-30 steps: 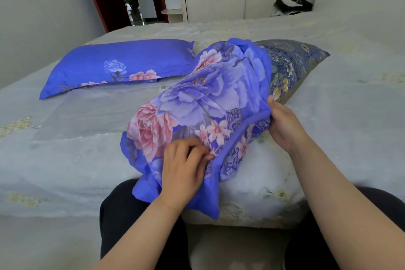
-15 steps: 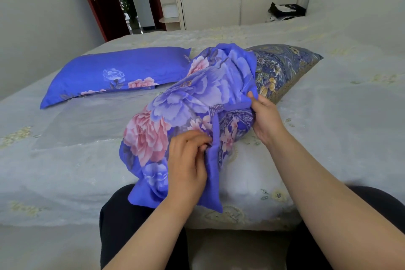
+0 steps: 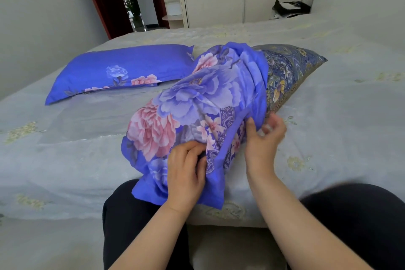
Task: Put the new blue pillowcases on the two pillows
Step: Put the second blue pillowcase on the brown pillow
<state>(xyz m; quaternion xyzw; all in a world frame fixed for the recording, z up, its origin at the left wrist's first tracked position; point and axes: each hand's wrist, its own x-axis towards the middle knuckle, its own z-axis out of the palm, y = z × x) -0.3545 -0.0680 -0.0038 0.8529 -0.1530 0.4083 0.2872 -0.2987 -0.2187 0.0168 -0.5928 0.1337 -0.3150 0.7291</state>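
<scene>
My left grip [image 3: 186, 171] pinches the bunched blue pillowcase [image 3: 197, 105] near its lower edge, fingers curled into the floral cloth. My right grip [image 3: 264, 138] is at the case's right edge, thumb against the fabric; the fingers are blurred, so I cannot tell whether they hold it. The case is gathered over the near end of a pillow [image 3: 289, 68] whose dark patterned cover shows at the far right. Both lie on the bed [image 3: 65, 149], covered in a pale spread. To the left, further back, a second pillow [image 3: 122, 70] already in blue lies flat. My dark-clad knees press against the bed's near edge.
</scene>
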